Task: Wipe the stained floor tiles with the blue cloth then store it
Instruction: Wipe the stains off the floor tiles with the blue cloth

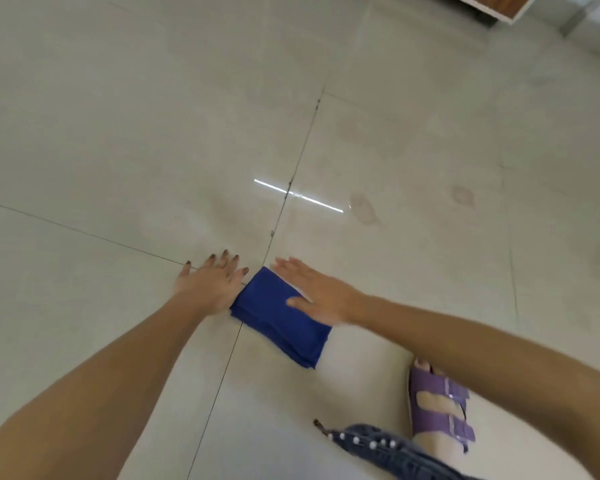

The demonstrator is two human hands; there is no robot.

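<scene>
At lower centre, the folded blue cloth [280,315] lies on the floor tiles [118,133]; the left hand [210,284] rests flat and spread beside it, and the right hand [321,294] lies flat and open on it.

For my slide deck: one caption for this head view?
Both open hands, left hand and right hand, flank a folded blue cloth on stained floor tiles.

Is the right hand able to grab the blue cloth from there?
Probably yes. The right hand already lies open on the blue cloth, thumb on the fabric, and nothing covers the cloth.
</scene>
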